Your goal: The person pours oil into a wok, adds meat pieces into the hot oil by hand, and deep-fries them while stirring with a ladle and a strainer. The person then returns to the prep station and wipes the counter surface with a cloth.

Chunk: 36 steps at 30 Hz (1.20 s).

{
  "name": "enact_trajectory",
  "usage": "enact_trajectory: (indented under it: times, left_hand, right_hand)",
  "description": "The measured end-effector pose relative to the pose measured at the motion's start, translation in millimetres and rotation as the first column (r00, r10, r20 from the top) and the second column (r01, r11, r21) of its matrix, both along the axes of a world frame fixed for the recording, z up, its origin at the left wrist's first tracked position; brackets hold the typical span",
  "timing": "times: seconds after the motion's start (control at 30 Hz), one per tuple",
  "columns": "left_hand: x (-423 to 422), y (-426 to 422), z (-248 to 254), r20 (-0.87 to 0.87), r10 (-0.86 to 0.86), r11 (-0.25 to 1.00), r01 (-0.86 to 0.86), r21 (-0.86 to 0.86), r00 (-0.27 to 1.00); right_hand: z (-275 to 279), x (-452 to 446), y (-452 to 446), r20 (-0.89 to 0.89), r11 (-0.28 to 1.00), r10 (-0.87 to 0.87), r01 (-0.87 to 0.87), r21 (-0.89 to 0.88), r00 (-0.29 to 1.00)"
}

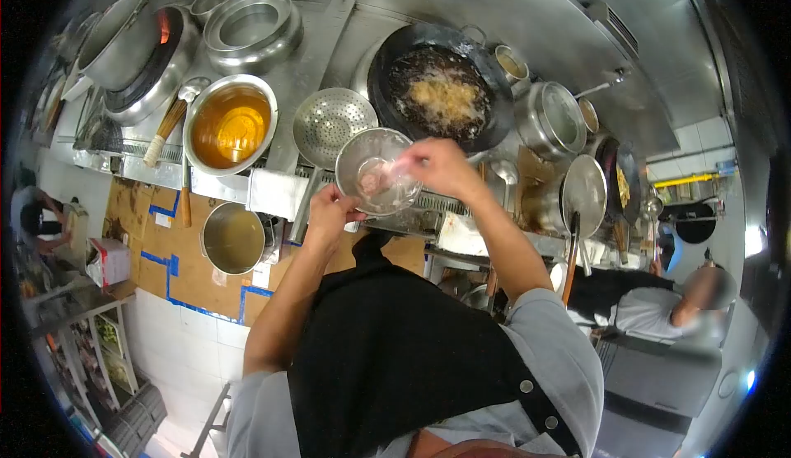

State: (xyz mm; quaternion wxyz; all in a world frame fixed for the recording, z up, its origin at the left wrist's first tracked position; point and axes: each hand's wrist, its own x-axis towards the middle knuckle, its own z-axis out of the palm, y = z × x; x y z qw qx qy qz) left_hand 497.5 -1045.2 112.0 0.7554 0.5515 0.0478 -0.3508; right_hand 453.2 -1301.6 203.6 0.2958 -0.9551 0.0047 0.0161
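Observation:
My left hand (329, 213) is closed on the near left rim of a metal bowl (354, 151). Pale pink pieces that look like raw meat (372, 181) lie in the bottom of it. At the bowl's right side my right hand (445, 168) has its fingers pinched around a pinkish, blurred piece of what looks like raw meat (402, 167). Just beyond the bowl, a black wok (387, 75) holds bubbling oil with golden frying food (445, 100). A perforated strainer (329, 120) sits behind the bowl, to its left.
On the left stand a bowl of amber oil (235, 124), a brush (167, 131) and a ladle (186, 182). A pot of cloudy liquid (234, 240) is lower down. Metal pots (554, 116) and a long-handled strainer (585, 190) are right. Another person (651, 310) is at far right.

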Motion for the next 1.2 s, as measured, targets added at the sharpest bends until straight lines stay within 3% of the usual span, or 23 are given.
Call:
enact_trajectory:
  times: [0.07,0.1,0.13,0.17,0.3,0.4,0.5,0.63,0.7,0.77,0.83,1.0,1.2]
  left_hand:
    - [3.9,-3.9,7.5,-0.025,0.038,0.999,-0.038,-0.005,0.999]
    - [5.5,-5.1,11.9,-0.043,0.058,0.998,-0.058,-0.005,0.997]
    - [7.3,-5.8,12.6,-0.060,0.078,0.997,-0.078,-0.003,0.995]
    - [8.1,-6.4,7.7,-0.069,0.099,0.995,-0.100,-0.011,0.993]
    - [8.9,-8.2,-6.5,-0.095,0.163,0.987,-0.163,0.001,0.982]
    - [10.1,-9.6,-2.0,-0.102,0.206,0.978,-0.206,0.014,0.973]
    - [14.4,-8.1,-4.2,-0.081,0.229,0.973,-0.228,0.014,0.970]
    - [14.5,2.5,-4.2,-0.035,0.194,0.981,-0.194,0.017,0.980]
    - [12.3,7.2,0.3,-0.007,0.183,0.983,-0.183,-0.005,0.983]
    - [8.0,12.9,-1.5,0.033,0.093,0.996,-0.093,-0.005,0.995]
    - [1.2,18.1,1.3,0.042,-0.001,1.000,0.001,0.014,0.999]
    - [-27.9,35.6,8.3,0.085,-0.225,0.962,0.207,0.178,0.971]
    - [-44.0,33.5,-7.6,0.042,-0.217,0.969,0.210,0.128,0.975]
  right_hand:
    - [6.6,22.1,-38.8,0.032,0.920,-0.163,0.141,0.365,0.986]
    - [27.5,33.9,-43.5,0.095,0.915,-0.232,0.184,0.360,0.968]
    - [2.8,50.0,-77.5,0.219,0.941,-0.308,0.262,0.214,0.926]
    - [-1.8,66.2,-99.9,0.261,0.939,-0.314,0.340,-0.059,0.913]
    - [-72.2,138.0,-179.4,0.175,0.836,-0.347,0.388,-0.388,0.922]
    - [-80.7,180.7,-197.7,0.019,0.859,-0.422,0.407,-0.309,0.906]
    - [-69.6,200.9,-192.2,0.396,0.854,-0.434,0.510,-0.105,0.809]
    - [-3.9,143.5,-86.0,0.450,0.981,-0.193,0.169,0.094,0.872]
    - [-5.5,99.7,-25.1,0.232,0.999,0.036,-0.027,-0.044,0.972]
    - [-22.4,54.8,26.3,0.247,0.919,0.345,-0.272,-0.286,0.906]
    - [-40.4,24.4,57.4,0.198,0.821,0.508,-0.402,-0.405,0.838]
    - [-66.5,-38.6,89.8,0.185,0.918,0.294,-0.223,-0.329,0.938]
    - [-54.4,-60.4,88.5,0.122,0.984,0.089,-0.069,-0.162,0.989]
